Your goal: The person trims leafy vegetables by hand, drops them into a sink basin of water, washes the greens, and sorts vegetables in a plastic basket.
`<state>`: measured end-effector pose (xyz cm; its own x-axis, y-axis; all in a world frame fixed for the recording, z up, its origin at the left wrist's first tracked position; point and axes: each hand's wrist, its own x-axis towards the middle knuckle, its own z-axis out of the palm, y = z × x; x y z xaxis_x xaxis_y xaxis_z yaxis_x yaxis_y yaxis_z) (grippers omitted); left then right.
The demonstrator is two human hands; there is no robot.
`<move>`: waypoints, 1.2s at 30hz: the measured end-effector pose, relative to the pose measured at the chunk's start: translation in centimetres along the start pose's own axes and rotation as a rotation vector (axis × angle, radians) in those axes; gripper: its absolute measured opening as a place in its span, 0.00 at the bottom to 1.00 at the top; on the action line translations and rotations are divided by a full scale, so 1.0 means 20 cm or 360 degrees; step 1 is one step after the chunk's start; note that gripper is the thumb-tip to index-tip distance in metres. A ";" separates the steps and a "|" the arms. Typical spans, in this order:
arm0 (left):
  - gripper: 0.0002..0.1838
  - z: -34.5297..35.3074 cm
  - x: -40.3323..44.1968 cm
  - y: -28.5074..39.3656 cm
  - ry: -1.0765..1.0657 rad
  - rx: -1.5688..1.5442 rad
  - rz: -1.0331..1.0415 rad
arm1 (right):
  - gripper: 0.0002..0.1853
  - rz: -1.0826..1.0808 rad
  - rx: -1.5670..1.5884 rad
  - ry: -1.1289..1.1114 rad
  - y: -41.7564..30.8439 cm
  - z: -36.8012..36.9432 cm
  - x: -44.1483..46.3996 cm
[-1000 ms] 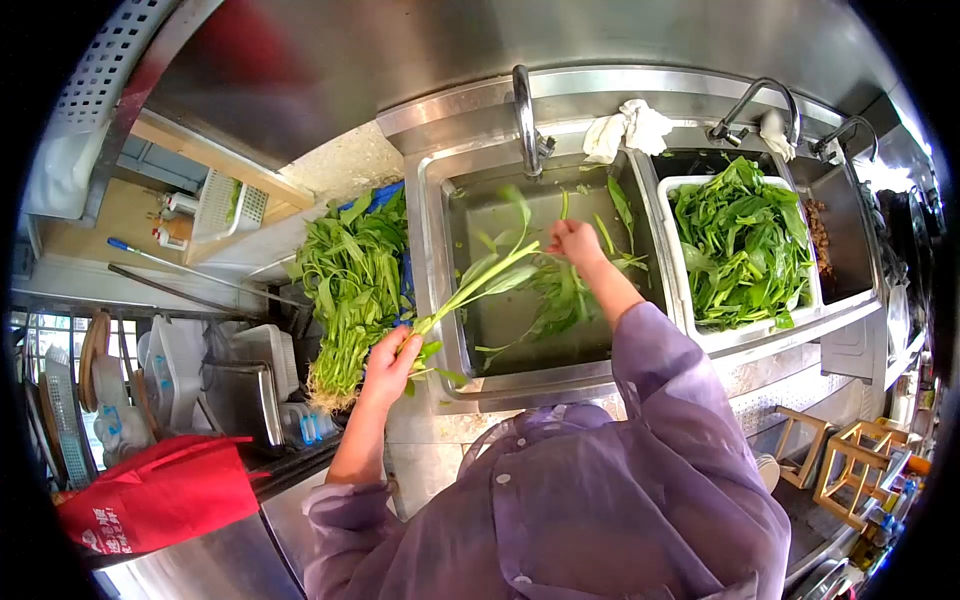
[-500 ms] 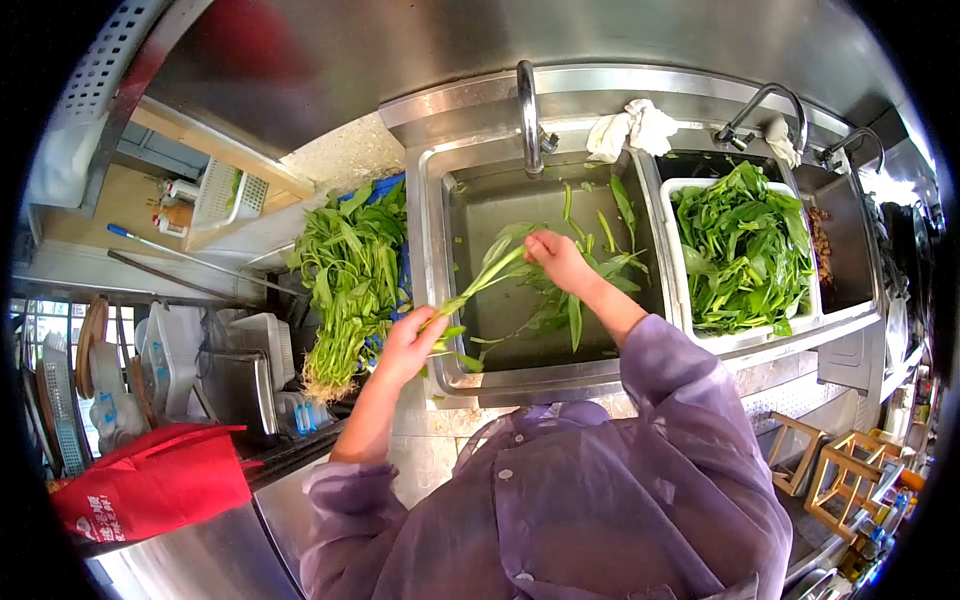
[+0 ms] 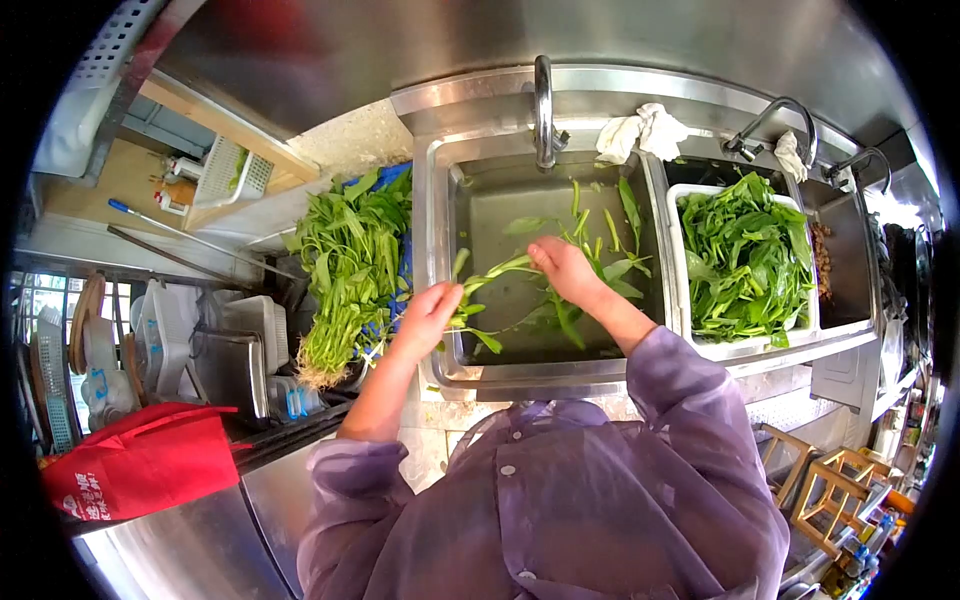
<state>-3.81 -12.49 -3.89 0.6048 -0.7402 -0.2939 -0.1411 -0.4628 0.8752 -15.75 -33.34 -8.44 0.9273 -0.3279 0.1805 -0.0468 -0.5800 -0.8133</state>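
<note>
Over the water-filled sink (image 3: 500,215), a bunch of water spinach (image 3: 495,271) stretches between my two hands. My left hand (image 3: 430,315) is closed round the stems near the sink's left rim, with a few leaves hanging below it. The other end is pinched by my right hand (image 3: 566,270) above the middle of the basin. Loose leaves and cut stems (image 3: 612,235) float beside and under my right hand. To the left of the sink lies a big rooted pile of water spinach (image 3: 350,250).
A white basket (image 3: 676,240) heaped with leafy greens (image 3: 750,265) stands right of the sink. A faucet (image 3: 545,115) rises at the back, near white cloths (image 3: 645,132). A red bag (image 3: 150,465) lies at lower left; wooden stools (image 3: 835,495) are at lower right.
My left hand has moved slightly up and right, nearer my right hand, and the stems between them now bend. The whole view has shifted a little.
</note>
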 end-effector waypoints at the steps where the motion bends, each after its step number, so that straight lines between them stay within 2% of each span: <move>1: 0.17 0.05 0.00 0.02 0.0023 0.0077 0.0085 | 0.12 0.0336 0.0245 0.0186 0.07 0.06 0.00; 2: 0.17 0.07 0.00 0.03 0.0045 0.0156 0.0170 | 0.13 0.0672 0.0492 0.0372 0.13 0.12 0.00; 4: 0.17 0.07 0.00 0.02 0.0027 0.0191 0.0128 | 0.16 0.1327 0.0888 0.0628 0.30 0.07 0.05; 5: 0.18 0.07 0.01 0.02 0.0016 0.0227 0.0091 | 0.16 0.1237 0.0001 0.0393 0.34 -0.01 0.03; 6: 0.18 0.06 0.01 0.01 0.0009 0.0261 0.0044 | 0.12 0.0792 -0.0746 0.0499 0.34 0.01 0.02; 8: 0.18 0.05 0.01 -0.01 -0.0018 0.0322 -0.0008 | 0.09 -0.0192 -0.0967 0.0694 0.13 0.00 0.02; 10: 0.18 0.07 0.04 -0.08 -0.0048 0.0184 -0.0067 | 0.08 -0.0828 -0.0883 0.0143 -0.10 -0.01 0.01; 12: 0.18 0.11 0.04 -0.05 -0.0045 -0.0207 -0.0135 | 0.07 -0.0485 -0.0412 -0.0222 -0.13 0.11 -0.04; 13: 0.18 0.11 0.00 0.05 -0.0054 -0.0493 -0.0363 | 0.07 -0.0357 0.0045 -0.0137 -0.11 0.15 -0.04; 14: 0.18 0.13 -0.02 0.04 -0.0022 -0.0504 -0.0361 | 0.07 -0.0384 0.0048 -0.0158 -0.04 0.20 -0.04; 16: 0.19 0.15 -0.06 0.01 0.0045 -0.0652 -0.0533 | 0.10 0.0289 0.0804 0.0137 0.12 0.21 -0.02; 18: 0.19 0.12 -0.13 -0.09 0.0218 -0.0736 -0.0577 | 0.13 0.1011 0.1408 0.0580 0.22 0.11 0.01; 20: 0.23 0.06 -0.19 -0.24 0.0734 -0.0705 -0.0409 | 0.13 0.0771 0.0675 0.0573 0.35 0.05 -0.01; 21: 0.26 -0.02 -0.20 -0.53 0.0915 -0.0420 -0.0376 | 0.14 0.0600 0.0209 0.0635 0.38 0.04 -0.06; 22: 0.28 -0.13 -0.28 -0.43 0.0904 -0.0405 -0.0424 | 0.15 0.0404 -0.0267 0.0692 0.42 0.02 -0.09; 23: 0.29 -0.23 -0.31 -0.43 0.0915 -0.0495 -0.0731 | 0.15 0.0382 -0.0283 0.0714 0.44 -0.01 -0.11; 24: 0.30 -0.31 -0.32 -0.58 0.0966 -0.0610 -0.0697 | 0.15 0.0376 -0.0296 0.0732 0.45 -0.02 -0.14; 26: 0.32 -0.43 -0.28 -0.65 0.1038 -0.0801 -0.0797 | 0.16 0.0707 0.0112 0.0510 0.53 -0.06 -0.18; 28: 0.33 -0.47 -0.24 -0.67 0.1045 -0.0784 -0.0804 | 0.16 0.0799 0.0438 0.0661 0.47 -0.02 -0.25; 30: 0.35 -0.47 -0.17 -0.70 0.0992 -0.0772 -0.0796 | 0.16 0.0846 0.0365 0.0660 0.41 0.00 -0.34; 32: 0.38 -0.44 -0.05 -0.76 0.0995 -0.0345 -0.0613 | 0.15 0.0935 0.0345 0.0676 0.39 0.00 -0.42; 33: 0.37 -0.45 0.01 -0.82 0.0932 -0.0152 -0.0564 | 0.12 0.0937 0.0029 0.0665 0.33 -0.01 -0.48; 34: 0.36 -0.46 0.05 -0.91 0.0801 0.0067 -0.0541 | 0.11 0.0900 -0.0295 0.0686 0.31 0.00 -0.55; 36: 0.34 -0.48 0.15 -1.07 0.0463 0.0549 -0.0546 | 0.09 0.0731 -0.0398 0.0848 0.27 0.03 -0.69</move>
<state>8.57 0.00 -19.75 0.8454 -0.3771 -0.3783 -0.1170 -0.8217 0.5577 -28.52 -31.41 -15.61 0.4912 -0.8583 0.1483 -0.5280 -0.4288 -0.7330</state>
